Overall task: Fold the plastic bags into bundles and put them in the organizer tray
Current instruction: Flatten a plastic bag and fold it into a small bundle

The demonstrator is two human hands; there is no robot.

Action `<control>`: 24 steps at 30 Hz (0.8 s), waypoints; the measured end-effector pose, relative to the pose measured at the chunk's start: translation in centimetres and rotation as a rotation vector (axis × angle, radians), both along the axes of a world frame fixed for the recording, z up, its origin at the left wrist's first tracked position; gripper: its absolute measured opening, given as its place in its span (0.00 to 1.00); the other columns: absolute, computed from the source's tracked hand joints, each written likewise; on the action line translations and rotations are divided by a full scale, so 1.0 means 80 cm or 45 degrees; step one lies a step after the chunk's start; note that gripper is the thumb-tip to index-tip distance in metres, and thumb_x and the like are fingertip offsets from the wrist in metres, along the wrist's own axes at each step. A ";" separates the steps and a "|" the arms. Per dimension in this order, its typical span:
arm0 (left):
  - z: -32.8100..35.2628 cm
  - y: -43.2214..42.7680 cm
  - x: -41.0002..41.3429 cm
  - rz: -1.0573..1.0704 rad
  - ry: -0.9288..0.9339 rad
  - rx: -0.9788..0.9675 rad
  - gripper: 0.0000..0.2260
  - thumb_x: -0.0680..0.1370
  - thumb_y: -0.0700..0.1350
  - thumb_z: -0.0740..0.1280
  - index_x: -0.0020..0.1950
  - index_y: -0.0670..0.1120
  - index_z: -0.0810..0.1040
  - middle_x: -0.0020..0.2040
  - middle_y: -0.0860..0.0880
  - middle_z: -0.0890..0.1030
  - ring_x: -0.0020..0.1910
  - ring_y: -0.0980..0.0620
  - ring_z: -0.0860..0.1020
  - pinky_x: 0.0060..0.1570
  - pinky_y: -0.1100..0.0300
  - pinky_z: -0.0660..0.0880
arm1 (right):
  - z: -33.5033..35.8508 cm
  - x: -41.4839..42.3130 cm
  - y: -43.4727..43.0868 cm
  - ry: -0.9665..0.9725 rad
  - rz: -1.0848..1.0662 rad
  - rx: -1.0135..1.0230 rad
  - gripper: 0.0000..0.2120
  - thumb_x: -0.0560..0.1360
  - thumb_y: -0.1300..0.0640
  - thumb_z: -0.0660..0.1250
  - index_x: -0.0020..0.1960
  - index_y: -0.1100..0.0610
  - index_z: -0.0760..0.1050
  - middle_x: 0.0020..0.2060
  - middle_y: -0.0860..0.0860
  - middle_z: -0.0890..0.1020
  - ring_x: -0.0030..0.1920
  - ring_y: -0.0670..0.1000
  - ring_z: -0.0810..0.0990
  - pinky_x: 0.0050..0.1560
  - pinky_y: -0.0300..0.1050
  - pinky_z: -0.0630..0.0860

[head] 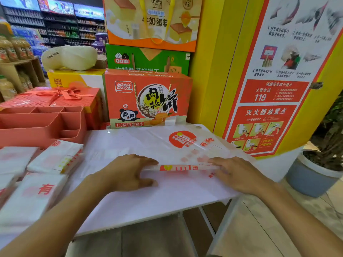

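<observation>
Hands [128, 173] [236, 175] on part-folded bag [161, 145] (orange logo)

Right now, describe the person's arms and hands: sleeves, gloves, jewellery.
The left arm and right arm are bare to the frame edge; no sleeves show. The left hand and right hand wear no gloves, and no ring, watch or bracelet is visible.
</observation>
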State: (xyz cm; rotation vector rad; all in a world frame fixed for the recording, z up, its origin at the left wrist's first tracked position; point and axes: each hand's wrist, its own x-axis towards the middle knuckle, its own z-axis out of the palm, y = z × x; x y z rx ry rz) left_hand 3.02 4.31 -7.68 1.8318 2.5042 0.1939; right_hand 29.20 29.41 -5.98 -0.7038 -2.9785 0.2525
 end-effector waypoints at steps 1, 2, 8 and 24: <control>0.001 -0.001 -0.002 -0.010 0.016 0.014 0.28 0.77 0.68 0.63 0.75 0.60 0.70 0.70 0.61 0.76 0.66 0.54 0.76 0.64 0.56 0.73 | 0.004 0.001 0.003 0.019 -0.012 -0.029 0.19 0.82 0.48 0.61 0.71 0.33 0.70 0.54 0.42 0.83 0.40 0.41 0.79 0.40 0.39 0.76; 0.002 -0.002 -0.004 -0.017 0.022 0.043 0.24 0.78 0.65 0.63 0.73 0.61 0.72 0.67 0.61 0.79 0.62 0.53 0.78 0.61 0.56 0.75 | 0.009 0.001 0.006 0.033 -0.038 -0.040 0.19 0.81 0.48 0.60 0.70 0.34 0.71 0.56 0.42 0.83 0.44 0.43 0.80 0.44 0.44 0.79; 0.027 0.007 -0.017 0.061 0.014 0.235 0.29 0.76 0.74 0.48 0.66 0.63 0.76 0.55 0.56 0.85 0.54 0.52 0.81 0.49 0.54 0.77 | 0.031 -0.017 0.015 0.045 -0.114 0.072 0.17 0.82 0.49 0.57 0.70 0.41 0.70 0.51 0.44 0.82 0.38 0.43 0.77 0.31 0.42 0.69; -0.046 0.045 0.036 0.158 -0.005 0.076 0.31 0.81 0.64 0.39 0.82 0.57 0.55 0.83 0.54 0.56 0.82 0.50 0.54 0.80 0.50 0.50 | -0.056 -0.087 -0.063 -0.008 0.031 0.024 0.28 0.85 0.38 0.44 0.83 0.43 0.48 0.83 0.45 0.50 0.82 0.48 0.45 0.81 0.56 0.44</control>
